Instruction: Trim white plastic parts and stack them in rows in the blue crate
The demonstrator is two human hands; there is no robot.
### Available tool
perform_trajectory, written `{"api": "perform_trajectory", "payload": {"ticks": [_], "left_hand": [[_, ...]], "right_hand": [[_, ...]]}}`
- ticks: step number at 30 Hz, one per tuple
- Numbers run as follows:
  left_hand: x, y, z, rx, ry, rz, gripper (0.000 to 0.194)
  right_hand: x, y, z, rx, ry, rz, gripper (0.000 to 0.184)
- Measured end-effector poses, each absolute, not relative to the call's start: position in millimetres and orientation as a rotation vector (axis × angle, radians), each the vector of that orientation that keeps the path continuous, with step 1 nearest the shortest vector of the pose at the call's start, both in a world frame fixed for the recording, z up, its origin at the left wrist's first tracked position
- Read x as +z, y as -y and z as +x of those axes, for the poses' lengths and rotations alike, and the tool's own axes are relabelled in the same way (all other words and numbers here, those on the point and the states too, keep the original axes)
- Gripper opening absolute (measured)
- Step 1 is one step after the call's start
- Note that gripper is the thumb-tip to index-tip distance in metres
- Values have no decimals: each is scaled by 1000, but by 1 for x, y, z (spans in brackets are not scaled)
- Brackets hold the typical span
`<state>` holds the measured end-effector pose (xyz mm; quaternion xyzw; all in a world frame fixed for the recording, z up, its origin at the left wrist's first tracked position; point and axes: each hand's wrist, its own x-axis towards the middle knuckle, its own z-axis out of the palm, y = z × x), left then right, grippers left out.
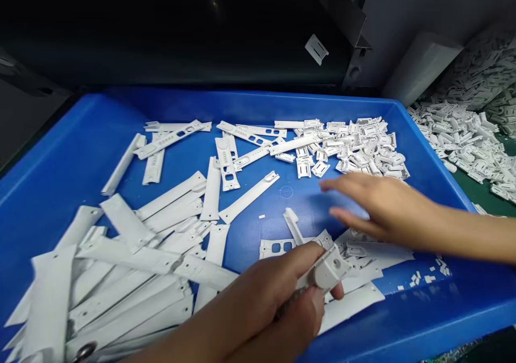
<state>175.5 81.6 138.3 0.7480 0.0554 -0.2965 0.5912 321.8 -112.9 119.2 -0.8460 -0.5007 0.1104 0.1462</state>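
The left hand (274, 298) has its fingers clamped around a white plastic moulded part (327, 269), whose long axis slants toward the lower left. The right hand (382, 210), fingers apart, hovers nearby above white plastic strips (363, 250) in the blue tray (258, 98).

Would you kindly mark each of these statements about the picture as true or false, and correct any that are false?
1. The left hand holds a white plastic part. True.
2. The right hand is clenched around a part. False: it is open and holds nothing, above the blue tray.
3. The small white clips lie toward the far right of the tray. True.
4. The long white strips all lie outside the tray. False: they lie inside it.
5. More white parts are heaped beyond the tray's right rim. True.
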Motion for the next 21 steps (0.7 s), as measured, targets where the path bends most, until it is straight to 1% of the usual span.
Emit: {"api": "perform_trajectory", "payload": {"ticks": [3, 5, 7, 11, 13, 18, 21], "left_hand": [[141, -81, 177, -749, -164, 1745, 44], [141, -81, 179, -717, -183, 1777, 44], [138, -83, 180, -650, -183, 1826, 45], [131, -84, 185, -566, -54, 1922, 37], [130, -84, 189, -575, 30, 1948, 30], [136, -81, 192, -601, 170, 1887, 19], [137, -81, 192, -569, 209, 1906, 16]], "right_hand": [[117, 79, 376, 34, 1474, -2642, 37], [110, 51, 409, -34, 1558, -2672, 39], [102, 27, 426, 19, 1680, -2700, 42], [95, 7, 417, 73, 1698, -2784, 28], [95, 12, 403, 84, 1661, -2780, 22], [98, 37, 382, 232, 1454, -2748, 21], [100, 45, 378, 182, 1415, -2607, 15]]}}
